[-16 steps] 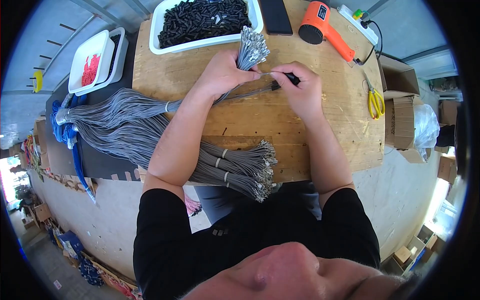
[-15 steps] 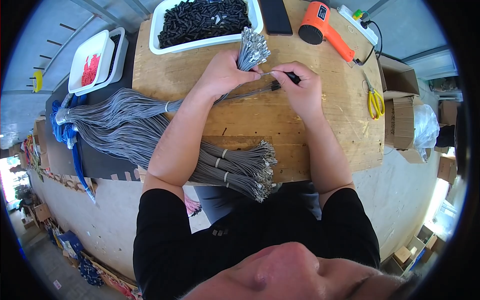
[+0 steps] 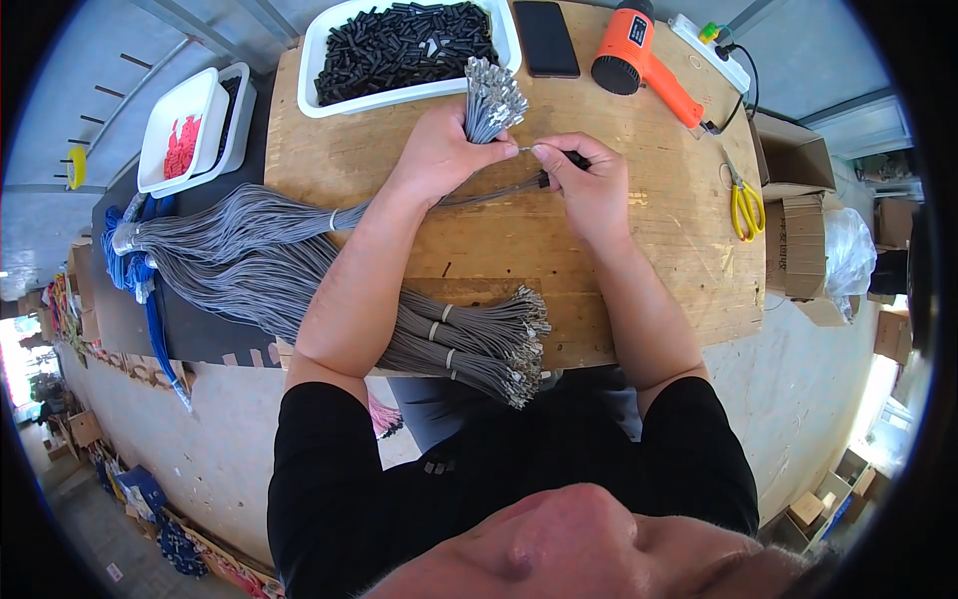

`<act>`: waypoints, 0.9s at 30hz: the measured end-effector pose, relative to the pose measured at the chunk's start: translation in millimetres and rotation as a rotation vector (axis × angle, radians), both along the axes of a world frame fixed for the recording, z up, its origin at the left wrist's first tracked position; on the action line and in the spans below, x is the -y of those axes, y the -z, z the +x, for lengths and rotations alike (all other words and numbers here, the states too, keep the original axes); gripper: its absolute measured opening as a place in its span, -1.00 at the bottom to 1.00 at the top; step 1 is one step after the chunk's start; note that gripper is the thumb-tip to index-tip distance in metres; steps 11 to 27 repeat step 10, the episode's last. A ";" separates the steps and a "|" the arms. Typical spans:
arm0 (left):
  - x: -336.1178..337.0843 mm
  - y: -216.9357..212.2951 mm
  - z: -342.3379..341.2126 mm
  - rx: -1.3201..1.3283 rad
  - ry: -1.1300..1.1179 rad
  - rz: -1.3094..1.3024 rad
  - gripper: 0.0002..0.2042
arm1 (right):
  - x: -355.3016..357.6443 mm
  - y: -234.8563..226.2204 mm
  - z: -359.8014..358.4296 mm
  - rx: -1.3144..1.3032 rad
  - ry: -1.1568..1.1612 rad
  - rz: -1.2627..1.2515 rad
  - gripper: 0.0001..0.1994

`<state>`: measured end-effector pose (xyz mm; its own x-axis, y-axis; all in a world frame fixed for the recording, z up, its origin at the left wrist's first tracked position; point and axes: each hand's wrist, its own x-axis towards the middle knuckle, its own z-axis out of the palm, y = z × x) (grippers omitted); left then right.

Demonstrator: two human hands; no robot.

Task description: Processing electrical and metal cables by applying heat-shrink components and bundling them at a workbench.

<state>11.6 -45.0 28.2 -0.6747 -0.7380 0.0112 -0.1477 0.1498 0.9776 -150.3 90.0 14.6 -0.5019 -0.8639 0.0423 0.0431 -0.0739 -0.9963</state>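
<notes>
My left hand (image 3: 447,160) is closed round a bundle of thin grey wires (image 3: 492,108), whose silvery terminal ends fan upward above the thumb. To its right, my right hand (image 3: 591,185) is closed, thumb and forefinger pinching at the end of a single wire between the two hands. Small black sleeves (image 3: 577,160) show between its fingers. Other grey wires (image 3: 489,194) run from under my left hand to black tips beside my right palm. Whether a sleeve is on the pinched wire is hidden by the fingertips.
A white tray (image 3: 311,82) of black sleeves stands at the back, near a black phone (image 3: 546,40) and an orange heat gun (image 3: 639,62). Yellow-handled scissors (image 3: 746,210) lie right. Tied grey wire bundles (image 3: 469,344) lie in front; a white tray (image 3: 212,125) holds red pieces at left.
Both hands and the held wires have shifted slightly left within the picture. My right fingertips still pinch near the left thumb, and the grips look the same.
</notes>
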 end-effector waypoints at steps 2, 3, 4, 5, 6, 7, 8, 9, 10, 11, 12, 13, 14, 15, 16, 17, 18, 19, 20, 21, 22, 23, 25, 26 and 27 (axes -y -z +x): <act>-2.8 -5.1 -1.3 0.066 0.055 -0.001 -0.82 | -0.3 -0.5 -2.0 0.024 0.001 0.013 -0.93; -2.9 -4.7 -2.1 0.065 0.057 -0.001 -0.82 | -0.2 0.1 -3.2 0.043 -0.017 0.032 -0.90; -2.4 -4.1 -1.6 0.098 0.050 -0.036 -0.81 | 0.6 0.2 -3.7 0.062 -0.035 0.050 -0.87; -1.9 -3.2 -1.1 0.130 0.042 -0.071 -0.78 | 1.3 0.0 -6.9 0.061 -0.034 0.049 -0.87; -1.1 -0.3 -0.7 0.129 0.042 -0.072 -0.78 | 1.5 -0.3 -13.1 0.313 -0.088 0.042 -0.82; -0.4 2.4 -0.3 0.089 0.031 -0.039 -0.78 | 2.4 -0.6 -19.6 0.565 -0.145 0.035 -0.77; 0.5 4.4 0.3 0.048 0.020 -0.006 -0.77 | 4.2 -1.4 -25.4 0.638 -0.165 0.051 -0.68; 1.8 5.9 1.2 0.064 0.016 0.005 -0.78 | 5.2 1.4 -31.3 0.749 -0.185 0.030 -0.66; 2.2 4.6 0.5 0.080 0.014 0.017 -0.79 | 5.1 4.9 -36.6 0.858 -0.201 0.009 -0.63; 2.2 4.6 0.5 0.080 0.014 0.017 -0.79 | 5.1 4.9 -36.6 0.858 -0.201 0.009 -0.63; 2.2 4.6 0.5 0.080 0.014 0.017 -0.79 | 5.1 4.9 -36.6 0.858 -0.201 0.009 -0.63; 2.2 4.6 0.5 0.080 0.014 0.017 -0.79 | 5.1 4.9 -36.6 0.858 -0.201 0.009 -0.63; 2.2 4.6 0.5 0.080 0.014 0.017 -0.79 | 5.1 4.9 -36.6 0.858 -0.201 0.009 -0.63; 2.2 4.6 0.5 0.080 0.014 0.017 -0.79 | 5.1 4.9 -36.6 0.858 -0.201 0.009 -0.63; 2.2 4.6 0.5 0.080 0.014 0.017 -0.79 | 5.1 4.9 -36.6 0.858 -0.201 0.009 -0.63; 2.2 4.6 0.5 0.080 0.014 0.017 -0.79 | 5.1 4.9 -36.6 0.858 -0.201 0.009 -0.63; 2.2 4.6 0.5 0.080 0.014 0.017 -0.79 | 5.1 4.9 -36.6 0.858 -0.201 0.009 -0.63; 2.2 4.6 0.5 0.080 0.014 0.017 -0.79 | 5.1 4.9 -36.6 0.858 -0.201 0.009 -0.63; 2.2 4.6 0.5 0.080 0.014 0.017 -0.79 | 5.1 4.9 -36.6 0.858 -0.201 0.009 -0.63; 2.2 4.6 0.5 0.080 0.014 0.017 -0.79 | 5.1 4.9 -36.6 0.858 -0.201 0.009 -0.63; 2.2 4.6 0.5 0.080 0.014 0.017 -0.79 | 5.1 4.9 -36.6 0.858 -0.201 0.009 -0.63; 2.2 4.6 0.5 0.080 0.014 0.017 -0.79 | 5.1 4.9 -36.6 0.858 -0.201 0.009 -0.63; 2.2 4.6 0.5 0.080 0.014 0.017 -0.79 | 5.1 4.9 -36.6 0.858 -0.201 0.009 -0.63; 2.2 4.6 0.5 0.080 0.014 0.017 -0.79 | 5.1 4.9 -36.6 0.858 -0.201 0.009 -0.63; 2.2 4.6 0.5 0.080 0.014 0.017 -0.79 | 5.1 4.9 -36.6 0.858 -0.201 0.009 -0.63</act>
